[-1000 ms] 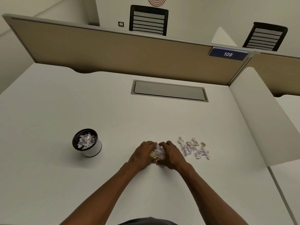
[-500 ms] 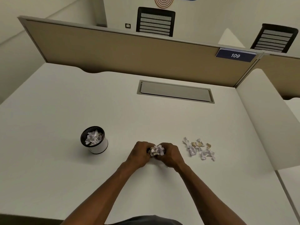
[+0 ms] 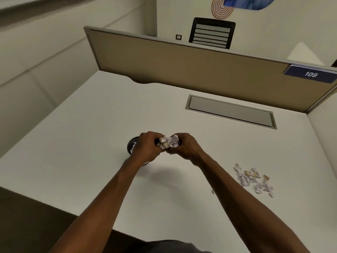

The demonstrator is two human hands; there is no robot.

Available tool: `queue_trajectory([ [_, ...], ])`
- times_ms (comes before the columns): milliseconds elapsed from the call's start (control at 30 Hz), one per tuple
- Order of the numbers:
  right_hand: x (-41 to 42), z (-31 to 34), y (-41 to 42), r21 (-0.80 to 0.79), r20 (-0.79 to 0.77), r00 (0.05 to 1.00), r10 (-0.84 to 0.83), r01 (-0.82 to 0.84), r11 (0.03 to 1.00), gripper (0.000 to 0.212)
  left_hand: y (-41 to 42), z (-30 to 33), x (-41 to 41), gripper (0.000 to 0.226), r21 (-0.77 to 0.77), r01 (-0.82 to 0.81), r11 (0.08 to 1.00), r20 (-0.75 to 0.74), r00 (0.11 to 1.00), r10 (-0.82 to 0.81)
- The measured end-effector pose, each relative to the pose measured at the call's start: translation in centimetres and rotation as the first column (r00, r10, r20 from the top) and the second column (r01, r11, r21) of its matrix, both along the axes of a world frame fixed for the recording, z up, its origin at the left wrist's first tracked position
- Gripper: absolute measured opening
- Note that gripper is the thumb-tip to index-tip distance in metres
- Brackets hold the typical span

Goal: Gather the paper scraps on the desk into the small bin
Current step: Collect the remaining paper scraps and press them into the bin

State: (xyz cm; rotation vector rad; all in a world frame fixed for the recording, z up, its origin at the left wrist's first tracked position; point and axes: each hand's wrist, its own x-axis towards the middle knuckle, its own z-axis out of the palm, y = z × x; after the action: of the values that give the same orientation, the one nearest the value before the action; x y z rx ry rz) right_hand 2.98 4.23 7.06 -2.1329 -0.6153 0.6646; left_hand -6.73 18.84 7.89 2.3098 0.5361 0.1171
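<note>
My left hand (image 3: 145, 148) and my right hand (image 3: 184, 147) press together around a bunch of crumpled white and tan paper scraps (image 3: 168, 142), held up above the desk. Directly beneath and behind them stands the small bin (image 3: 131, 144); only its black rim and a bit of paper inside show at the left of my left hand, the rest is hidden. A loose pile of scraps (image 3: 254, 179) lies on the white desk (image 3: 91, 143) to the right, and a single tiny scrap (image 3: 212, 191) lies left of that pile.
A grey cable hatch (image 3: 230, 111) is set into the desk at the back. A tan partition (image 3: 182, 64) with a "109" sign (image 3: 311, 74) closes the far edge. The desk's front edge runs at lower left, with dark floor below.
Both hands lifted the bunch of scraps off the desk and carried it left until it is over the bin. The pile on the right stayed put.
</note>
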Motion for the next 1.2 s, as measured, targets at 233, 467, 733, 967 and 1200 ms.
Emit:
queue_trajectory([
  [233,-1.8,1.6,7.3,-0.092,0.112,0.981,0.159,-0.149,0.985,0.031,5.0,0.9,-2.8,0.014,0.098,-0.113,0.989,-0.033,0.993,0.116],
  [467,-2.6,1.7,10.3,-0.192,0.193,0.951,0.242,-0.206,0.960,0.052,6.4,-1.0,-4.2,0.014,0.123,-0.144,0.982,-0.040,0.988,0.150],
  [733,-3.0,1.1,10.4,-0.221,0.282,0.913,0.296,-0.238,0.946,0.058,6.5,-2.2,-4.8,0.052,0.184,-0.154,0.971,-0.015,0.987,0.159],
  [967,-3.0,-0.1,8.5,-0.011,0.316,0.929,0.191,-0.198,0.980,0.050,5.9,-3.3,-4.8,0.040,0.242,-0.088,0.966,0.000,0.996,0.091],
  [1200,-2.4,-2.7,1.8,0.169,0.290,0.954,-0.076,0.028,0.985,0.059,5.0,-4.4,-5.0,0.040,0.277,-0.155,0.948,0.107,0.986,0.130],
])
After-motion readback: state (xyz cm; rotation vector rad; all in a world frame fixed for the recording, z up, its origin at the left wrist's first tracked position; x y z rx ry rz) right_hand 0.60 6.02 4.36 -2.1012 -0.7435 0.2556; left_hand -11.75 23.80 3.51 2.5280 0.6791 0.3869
